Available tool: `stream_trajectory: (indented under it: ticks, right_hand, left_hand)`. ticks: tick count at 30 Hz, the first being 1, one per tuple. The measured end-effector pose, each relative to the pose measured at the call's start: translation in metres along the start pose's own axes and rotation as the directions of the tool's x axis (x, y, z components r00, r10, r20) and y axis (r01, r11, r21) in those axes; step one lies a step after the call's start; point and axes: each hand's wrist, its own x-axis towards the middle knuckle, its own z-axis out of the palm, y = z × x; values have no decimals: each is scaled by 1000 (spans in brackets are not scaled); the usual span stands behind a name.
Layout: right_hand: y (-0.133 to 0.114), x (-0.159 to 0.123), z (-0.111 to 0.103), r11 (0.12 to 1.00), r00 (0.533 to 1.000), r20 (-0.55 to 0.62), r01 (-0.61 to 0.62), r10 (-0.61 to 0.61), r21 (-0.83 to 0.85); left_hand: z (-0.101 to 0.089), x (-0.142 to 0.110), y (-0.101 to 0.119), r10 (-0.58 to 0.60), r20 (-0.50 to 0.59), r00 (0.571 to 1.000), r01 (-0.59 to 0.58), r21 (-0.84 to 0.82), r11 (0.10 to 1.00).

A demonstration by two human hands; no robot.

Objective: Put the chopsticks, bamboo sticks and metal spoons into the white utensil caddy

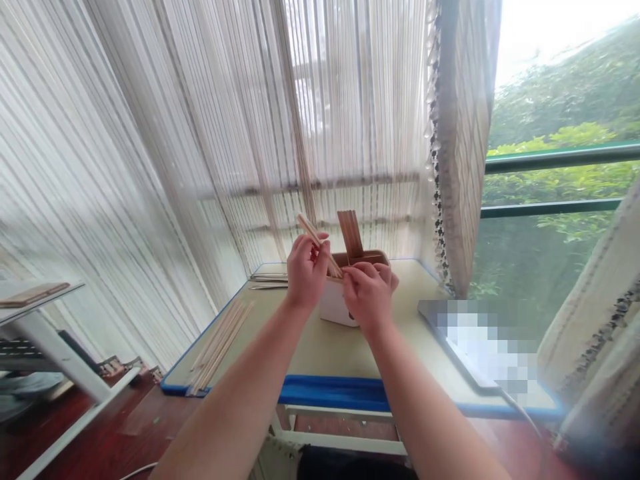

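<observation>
My left hand (306, 273) is closed around a few pale wooden chopsticks (307, 225), which slant down to the right over a white box (333, 305). At their lower end, the fingertips of my right hand (369, 293) are pinched on the same chopsticks, just in front of the box rim. Several dark brown chopsticks (351, 233) stand upright in the box, leaning slightly left. My hands hide much of the box and its inside.
Pale wooden chopsticks in a clear wrapper (223, 347) lie on the table's left side. Metal chopsticks (270, 277) rest behind my left hand. On the right is a laptop-like flat device (465, 353), partly blurred, with a cable. The table (320, 360) has a blue edge; curtains (225, 133) hang behind.
</observation>
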Motion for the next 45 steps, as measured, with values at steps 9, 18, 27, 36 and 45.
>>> stream_trajectory:
  ticks: [9,18,27,36,45]
  right_hand:
    - [-1,-1,-1,1000,1000,26,-7,7,8]
    - [-5,-2,-2,1000,997,69,-14,15,-14]
    - [-3,-3,-2,999,999,43,26,-28,48]
    - [-4,-4,-2,996,995,60,82,-84,40]
    - [-6,-9,-6,987,988,-29,154,-153,53]
  left_hand:
    - [12,-1,-22,-74,41,996,65,199,978]
    - [13,2,-21,-37,87,996,10,297,955]
    - [15,-4,-18,-267,-16,963,268,51,962]
    - [8,-15,-12,-329,-52,943,322,-119,939]
    - [-27,-55,-35,-427,-61,902,426,-25,904]
